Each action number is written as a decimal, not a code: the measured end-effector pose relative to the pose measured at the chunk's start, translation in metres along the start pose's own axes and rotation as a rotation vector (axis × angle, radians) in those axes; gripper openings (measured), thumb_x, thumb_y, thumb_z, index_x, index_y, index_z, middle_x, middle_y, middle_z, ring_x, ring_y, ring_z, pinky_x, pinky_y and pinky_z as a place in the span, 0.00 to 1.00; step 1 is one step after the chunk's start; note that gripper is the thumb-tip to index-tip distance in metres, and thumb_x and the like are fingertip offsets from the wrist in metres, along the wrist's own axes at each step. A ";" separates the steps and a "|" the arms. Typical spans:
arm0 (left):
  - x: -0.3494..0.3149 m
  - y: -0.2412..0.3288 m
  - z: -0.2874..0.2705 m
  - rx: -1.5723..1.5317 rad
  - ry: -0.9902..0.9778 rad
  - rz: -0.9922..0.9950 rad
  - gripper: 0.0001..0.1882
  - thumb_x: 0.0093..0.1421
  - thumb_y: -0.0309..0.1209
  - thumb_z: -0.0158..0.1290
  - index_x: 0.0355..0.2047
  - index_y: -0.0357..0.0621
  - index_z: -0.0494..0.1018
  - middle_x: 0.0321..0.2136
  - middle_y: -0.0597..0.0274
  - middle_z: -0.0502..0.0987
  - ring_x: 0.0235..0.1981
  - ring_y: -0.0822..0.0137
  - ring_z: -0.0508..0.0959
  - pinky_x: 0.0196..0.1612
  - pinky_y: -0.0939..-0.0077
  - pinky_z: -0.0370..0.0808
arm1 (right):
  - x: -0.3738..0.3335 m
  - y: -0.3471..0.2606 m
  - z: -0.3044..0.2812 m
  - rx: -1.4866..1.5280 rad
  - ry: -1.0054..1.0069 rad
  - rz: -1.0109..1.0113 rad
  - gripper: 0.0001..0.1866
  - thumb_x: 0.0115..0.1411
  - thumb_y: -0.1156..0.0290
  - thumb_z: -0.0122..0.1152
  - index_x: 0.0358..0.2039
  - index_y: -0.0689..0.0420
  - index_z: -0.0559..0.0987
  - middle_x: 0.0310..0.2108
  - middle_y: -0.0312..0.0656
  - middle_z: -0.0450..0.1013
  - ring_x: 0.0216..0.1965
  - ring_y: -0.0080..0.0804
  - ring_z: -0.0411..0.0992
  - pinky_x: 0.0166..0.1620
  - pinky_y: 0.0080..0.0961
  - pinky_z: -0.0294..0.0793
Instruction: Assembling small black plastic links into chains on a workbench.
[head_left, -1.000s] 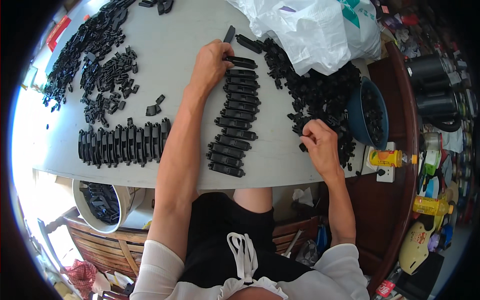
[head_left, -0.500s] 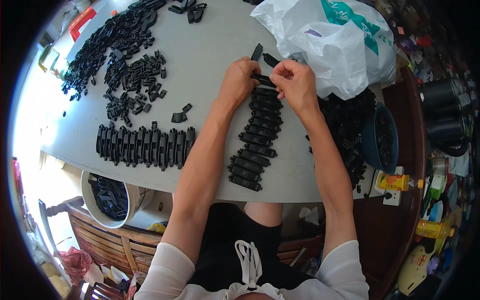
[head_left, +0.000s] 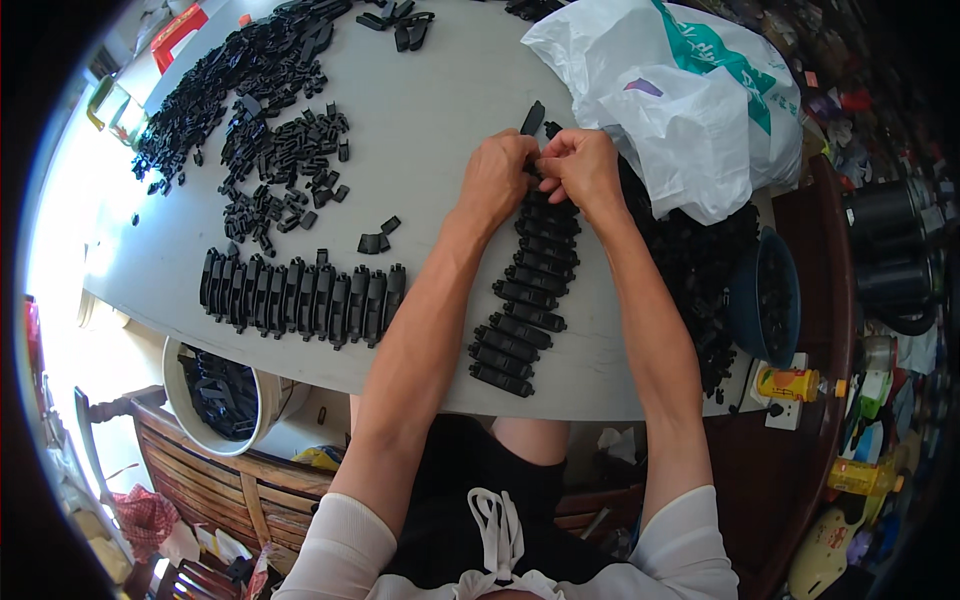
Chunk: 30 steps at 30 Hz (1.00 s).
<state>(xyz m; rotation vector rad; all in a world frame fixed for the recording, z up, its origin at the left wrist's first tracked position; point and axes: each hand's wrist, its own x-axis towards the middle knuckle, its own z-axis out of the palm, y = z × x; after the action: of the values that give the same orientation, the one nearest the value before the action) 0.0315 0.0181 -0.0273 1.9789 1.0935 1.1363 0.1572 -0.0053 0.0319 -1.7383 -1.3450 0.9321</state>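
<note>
Black clip [head_left: 540,166] pinched between both hands [head_left: 540,172]; above column [head_left: 520,310]

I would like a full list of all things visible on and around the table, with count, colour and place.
table: one, grey, centre.
column of assembled parts: one column, black, between the forearms.
row of assembled parts: one row, black, left near edge.
loose small parts: many, black, far left in heaps.
pile of parts: one, black, right side.
plastic bag: one, white with green, far right.
bowl: one, blue, right edge, holds black parts.
bucket: one, white, below left edge, holds black parts.
left hand: at column's far end, pinching a black part.
right hand: beside it, on the same part.
</note>
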 end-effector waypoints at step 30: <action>0.001 0.000 0.002 0.023 -0.061 0.004 0.16 0.37 0.17 0.63 0.30 0.36 0.75 0.26 0.55 0.74 0.29 0.58 0.77 0.33 0.67 0.73 | 0.031 0.009 -0.013 -0.754 -0.128 0.021 0.09 0.45 0.67 0.67 0.29 0.52 0.80 0.35 0.49 0.78 0.40 0.52 0.75 0.41 0.42 0.76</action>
<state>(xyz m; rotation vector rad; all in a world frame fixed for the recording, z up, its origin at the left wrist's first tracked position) 0.0331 0.0183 -0.0277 2.0203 1.0761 1.0634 0.1778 0.0218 0.0271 -2.2641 -1.9283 0.5770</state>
